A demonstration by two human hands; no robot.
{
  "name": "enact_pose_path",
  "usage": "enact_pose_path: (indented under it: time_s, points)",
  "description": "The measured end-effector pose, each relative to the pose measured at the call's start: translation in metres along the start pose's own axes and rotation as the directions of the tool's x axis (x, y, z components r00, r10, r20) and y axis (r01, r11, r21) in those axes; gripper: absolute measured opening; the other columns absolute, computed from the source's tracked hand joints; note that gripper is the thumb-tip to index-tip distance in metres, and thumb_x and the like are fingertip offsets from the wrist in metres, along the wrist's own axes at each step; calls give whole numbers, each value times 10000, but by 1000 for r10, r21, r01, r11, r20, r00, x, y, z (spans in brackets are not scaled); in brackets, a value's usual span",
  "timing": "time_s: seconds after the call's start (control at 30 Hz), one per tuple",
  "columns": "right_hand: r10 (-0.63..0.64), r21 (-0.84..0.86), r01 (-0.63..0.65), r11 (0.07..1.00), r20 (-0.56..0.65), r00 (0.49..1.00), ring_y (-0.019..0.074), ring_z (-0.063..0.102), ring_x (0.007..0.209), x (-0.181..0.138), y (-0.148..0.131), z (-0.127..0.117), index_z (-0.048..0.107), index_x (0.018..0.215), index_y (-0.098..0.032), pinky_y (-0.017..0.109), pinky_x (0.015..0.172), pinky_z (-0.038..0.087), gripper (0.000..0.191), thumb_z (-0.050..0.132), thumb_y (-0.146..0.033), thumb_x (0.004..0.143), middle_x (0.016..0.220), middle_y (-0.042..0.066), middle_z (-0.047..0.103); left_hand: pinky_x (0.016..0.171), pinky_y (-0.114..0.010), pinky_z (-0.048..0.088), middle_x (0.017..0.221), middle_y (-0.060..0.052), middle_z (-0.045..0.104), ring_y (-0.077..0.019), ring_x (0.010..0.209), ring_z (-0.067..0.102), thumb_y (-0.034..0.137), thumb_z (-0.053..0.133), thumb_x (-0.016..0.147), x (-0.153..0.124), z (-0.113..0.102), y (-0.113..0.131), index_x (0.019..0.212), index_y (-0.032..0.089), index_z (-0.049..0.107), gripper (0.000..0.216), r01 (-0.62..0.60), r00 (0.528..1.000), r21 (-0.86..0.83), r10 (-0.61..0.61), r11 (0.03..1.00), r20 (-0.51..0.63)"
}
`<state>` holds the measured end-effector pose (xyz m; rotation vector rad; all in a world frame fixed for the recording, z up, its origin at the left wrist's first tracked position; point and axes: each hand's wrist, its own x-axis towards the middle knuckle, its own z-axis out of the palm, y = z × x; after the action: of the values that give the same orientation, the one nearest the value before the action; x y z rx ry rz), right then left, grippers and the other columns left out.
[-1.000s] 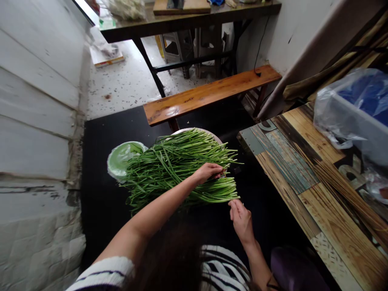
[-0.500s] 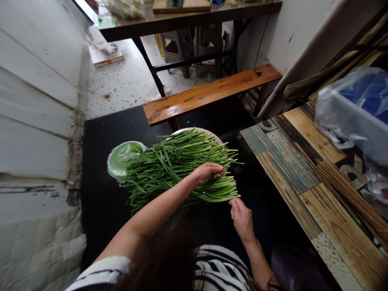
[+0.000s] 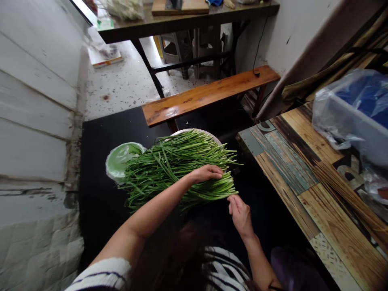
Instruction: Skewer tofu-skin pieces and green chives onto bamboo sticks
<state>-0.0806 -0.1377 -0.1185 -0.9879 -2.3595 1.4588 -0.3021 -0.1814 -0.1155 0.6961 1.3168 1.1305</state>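
A large heap of garlic chives point(image 3: 163, 161) lies across a pale round basin point(image 3: 209, 131), leaves to the left and cut stem ends to the right. My left hand point(image 3: 207, 173) rests over the near part of the heap, fingers closed around a bundle of stems; the thumb side faces me and part of the grip is hidden. At the lowest stem tips, my right hand point(image 3: 241, 212) is pinched, thumb against fingers, on the end of a chive stem. Beside the leaves, on the left, sits a green bowl lined with clear plastic point(image 3: 121, 159).
On the right stands a patchwork wood-pattern table point(image 3: 285, 173) bearing a plastic-wrapped tub point(image 3: 354, 109). A wooden bench point(image 3: 209, 95) crosses ahead, with a dark table point(image 3: 136, 28) and stools point(image 3: 178, 48) behind it. The white wall point(image 3: 33, 121) runs along the left.
My left hand has turned slightly, its fingers now folded further over the stems. My right hand stays by the stem ends. The whole view has shifted a little.
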Motion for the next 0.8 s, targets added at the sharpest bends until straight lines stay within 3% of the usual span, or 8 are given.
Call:
enact_pose_path:
  time_s: [0.1, 0.23, 0.33, 0.4, 0.47, 0.63, 0.73, 0.8]
  points:
    - [-42, 1, 42, 999, 20, 999, 77, 434, 458, 6, -3, -8, 568, 790, -183, 178, 511, 349, 297, 351, -325, 934, 513, -63, 430, 697, -240, 426, 859, -33, 680, -159, 755, 582, 432, 731, 641, -5, -3, 10, 840, 177, 720, 324, 90, 983, -46, -81, 995, 166]
    - [-75, -14, 75, 997, -8, 997, 78, 441, 459, 17, -12, -16, 569, 783, -181, 183, 517, 350, 286, 364, -318, 928, 517, -61, 442, 524, -214, 363, 561, 7, 585, -98, 508, 471, 506, 692, 660, -9, -5, 21, 611, 142, 661, 369, 102, 973, 7, -101, 995, 208]
    - [-114, -5, 113, 994, -37, 993, 81, 444, 461, 26, -28, -23, 562, 767, -183, 188, 524, 352, 289, 364, -319, 928, 514, -61, 438, 557, -212, 386, 592, 11, 598, -99, 544, 498, 508, 688, 668, -11, -9, 31, 628, 150, 660, 362, 69, 978, 2, -68, 998, 200]
    - [-165, -1, 166, 986, -46, 985, 83, 446, 469, 30, -44, -31, 565, 765, -181, 191, 529, 355, 290, 367, -318, 928, 523, -57, 441, 662, -230, 435, 706, -4, 651, -131, 657, 566, 503, 712, 644, -12, -13, 41, 727, 160, 685, 354, 54, 964, -22, -46, 998, 263]
    - [-228, 0, 228, 974, -37, 973, 84, 445, 479, 34, -64, -44, 574, 772, -181, 196, 534, 358, 285, 376, -312, 928, 542, -49, 449, 768, -255, 449, 795, -17, 677, -170, 775, 601, 477, 759, 593, -12, -18, 55, 808, 160, 693, 388, 25, 924, -9, -20, 1000, 381]
    - [-305, 104, 313, 944, -86, 949, 71, 414, 485, 44, -115, -86, 570, 780, -180, 190, 486, 332, 259, 416, -328, 928, 566, -46, 452, 891, -329, 432, 908, -61, 691, -268, 964, 595, 343, 826, 510, -18, -20, 102, 964, 101, 658, 541, -33, 713, 34, -1, 999, 701]
    - [-249, 278, 300, 913, -204, 947, 56, 360, 440, 51, -137, -109, 561, 814, -178, 174, 415, 275, 253, 445, -379, 915, 537, -61, 443, 823, -359, 475, 912, -53, 699, -261, 899, 623, 336, 795, 540, -28, -20, 122, 1064, 138, 614, 588, 13, 693, 17, -21, 1000, 721]
    - [-194, 393, 297, 870, -280, 940, 51, 337, 429, 55, -143, -123, 545, 789, -179, 165, 389, 242, 271, 472, -418, 894, 522, -68, 425, 726, -357, 516, 853, -28, 703, -236, 786, 646, 313, 782, 543, -36, -24, 125, 1033, 169, 620, 537, 88, 719, 15, -74, 996, 691]
